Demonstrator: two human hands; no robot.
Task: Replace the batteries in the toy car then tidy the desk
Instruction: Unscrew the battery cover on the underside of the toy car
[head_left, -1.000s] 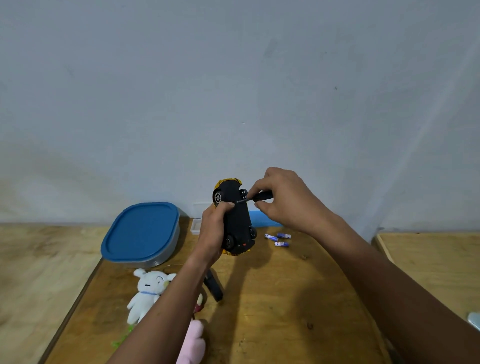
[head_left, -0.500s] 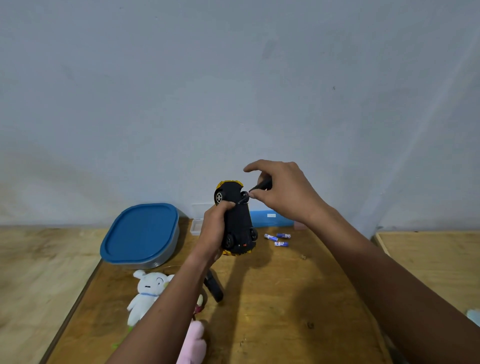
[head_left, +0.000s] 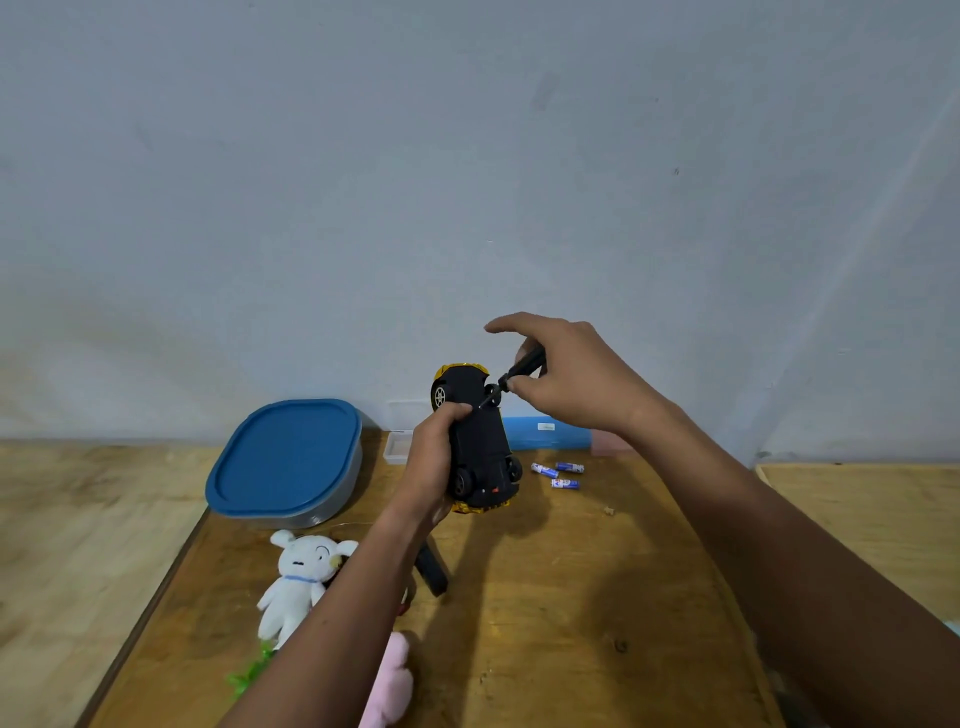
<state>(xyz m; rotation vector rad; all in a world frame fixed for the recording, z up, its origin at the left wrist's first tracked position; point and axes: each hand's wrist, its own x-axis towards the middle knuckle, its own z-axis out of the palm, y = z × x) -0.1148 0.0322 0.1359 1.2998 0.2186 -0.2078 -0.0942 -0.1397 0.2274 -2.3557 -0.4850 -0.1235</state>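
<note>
My left hand (head_left: 434, 460) grips a yellow toy car (head_left: 480, 447) held above the desk with its black underside facing me. My right hand (head_left: 566, 379) pinches a small black screwdriver (head_left: 517, 371), index finger raised, and the tip touches the underside near the upper wheels. Three small blue-and-white batteries (head_left: 558, 474) lie on the wooden desk (head_left: 545, 597) just right of the car.
A grey container with a blue lid (head_left: 285, 460) sits at the back left. A small clear box (head_left: 397, 447) and a blue box (head_left: 545, 434) stand against the wall. A white plush toy (head_left: 304, 577), a pink plush (head_left: 389, 680) and a black object (head_left: 431, 569) lie near the front.
My right hand has lifted and tilted the screwdriver handle upward, with the index finger now raised. The car in my left hand has stayed in place.
</note>
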